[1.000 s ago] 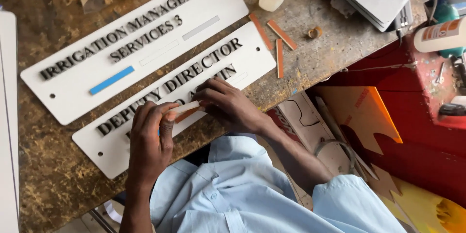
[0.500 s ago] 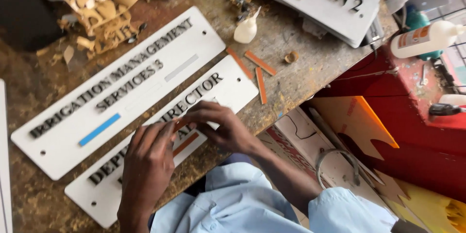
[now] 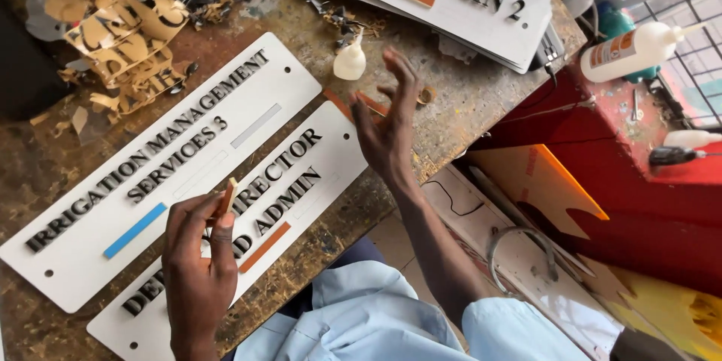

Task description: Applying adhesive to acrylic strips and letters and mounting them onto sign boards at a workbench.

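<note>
My left hand (image 3: pixel 199 271) is raised over the nearer white sign plate (image 3: pixel 335 147) and pinches a short orange strip (image 3: pixel 228 197) between thumb and fingers. Another orange strip (image 3: pixel 265 247) lies flat on that plate under its black raised letters. My right hand (image 3: pixel 387 128) hovers above the plate's far right end, fingers spread and holding nothing. It is nearest to loose orange strips (image 3: pixel 372 103) on the bench and a small white glue bottle (image 3: pixel 350 60).
A second white sign (image 3: pixel 289 83) with a blue bar lies beyond the first. A stack of signs (image 3: pixel 489 7) sits at the top. Cut paper scraps (image 3: pixel 128 37) pile up top left. A large glue bottle (image 3: pixel 632 53) rests on the red shelf (image 3: pixel 594 135) at right.
Both hands have lifted off the nearer sign. An orange strip now lies exposed on it. My right hand has risen toward the small bottle; my left holds a strip upright.
</note>
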